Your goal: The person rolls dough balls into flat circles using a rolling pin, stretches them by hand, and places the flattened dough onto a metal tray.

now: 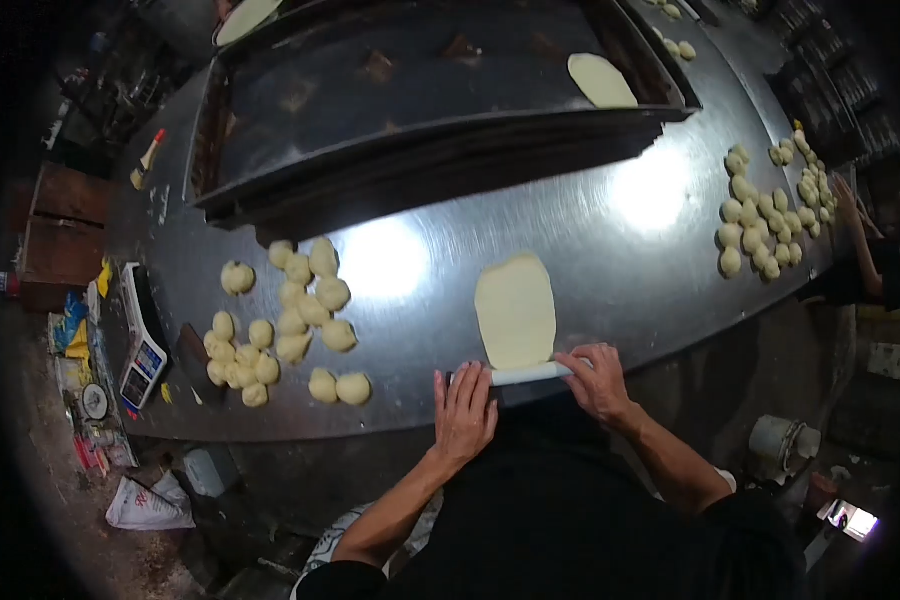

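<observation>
A flattened oval sheet of dough (515, 310) lies on the steel table (610, 250) in front of me. A thin white rolling pin (526, 374) rests across its near end. My left hand (465, 410) lies flat, palm down, on the left end of the pin. My right hand (595, 378) presses on the right end, fingers spread over it. Both hands sit at the table's near edge.
Several dough balls (290, 325) are heaped to the left, another cluster (770, 220) at the right. A stack of dark trays (420, 110) behind holds one rolled dough piece (602, 80). A scale (142, 350) sits at the left edge. Another person's arm (860, 240) reaches in at far right.
</observation>
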Motion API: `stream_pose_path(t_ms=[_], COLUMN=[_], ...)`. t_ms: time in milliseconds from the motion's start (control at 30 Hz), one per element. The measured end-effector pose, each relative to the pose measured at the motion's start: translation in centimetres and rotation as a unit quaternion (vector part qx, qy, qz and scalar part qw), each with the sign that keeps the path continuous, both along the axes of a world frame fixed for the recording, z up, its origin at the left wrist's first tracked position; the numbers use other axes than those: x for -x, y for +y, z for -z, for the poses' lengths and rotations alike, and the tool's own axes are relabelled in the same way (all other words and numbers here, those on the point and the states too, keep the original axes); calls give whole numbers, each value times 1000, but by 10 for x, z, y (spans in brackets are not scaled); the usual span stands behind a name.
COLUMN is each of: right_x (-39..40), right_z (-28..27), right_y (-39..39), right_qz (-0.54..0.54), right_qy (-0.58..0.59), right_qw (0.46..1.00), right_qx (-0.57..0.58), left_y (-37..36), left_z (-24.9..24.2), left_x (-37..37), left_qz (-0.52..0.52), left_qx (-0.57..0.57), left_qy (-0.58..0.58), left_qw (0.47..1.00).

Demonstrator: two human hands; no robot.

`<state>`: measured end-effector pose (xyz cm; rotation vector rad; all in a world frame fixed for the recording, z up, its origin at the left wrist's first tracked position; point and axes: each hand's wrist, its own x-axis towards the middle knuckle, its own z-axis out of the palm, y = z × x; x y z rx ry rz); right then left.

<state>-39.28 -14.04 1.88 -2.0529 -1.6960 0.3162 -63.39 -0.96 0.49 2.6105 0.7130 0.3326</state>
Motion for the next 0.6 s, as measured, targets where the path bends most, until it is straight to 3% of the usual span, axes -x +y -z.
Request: stream_pose_path(t_ms=[67, 133, 233, 267, 300, 367, 400, 433, 467, 533, 600], right_x=[-23, -54, -107, -125, -137, -152, -154, -149, -140, -111, -67], right_z=[4, 17, 26, 24, 22, 7, 1, 0, 1, -4, 9], right_y=[31, 85, 154, 173, 183, 192, 193, 182, 169, 127, 69], right_qz=[2, 27, 4, -80, -162, -221, -281, -270, -269, -249, -167], right_qy=[4, -135, -192, -169, -144, -134, -127, -94, -88, -66, -71], right_qw=[1000, 988, 977, 978, 972, 966, 950, 958, 959, 966, 983], right_qx=[6, -70, -90, -91, -87, -14, 53, -3, 4, 1, 2], left_y=[39, 88, 165, 184, 196, 211, 215, 208, 197, 160, 111], left_z=[3, 8, 13, 11, -5, 2, 4, -14, -19, -13, 7], left_x=[-45, -94, -158, -174, -186, -192, -194, -191, -181, -153, -112], left_qz=[-30, -74, -101, -114, -131, -133, -137, -138, -135, -111, -66], left_qx=[-41, -90, -123, -161, -90, -97, -108, -31, -24, -119, -83], left_qy=[1, 8, 8, -23, 23, 42, 57, 100, 106, -15, 68], left_qw=[999, 993, 987, 980, 987, 986, 983, 985, 985, 987, 992])
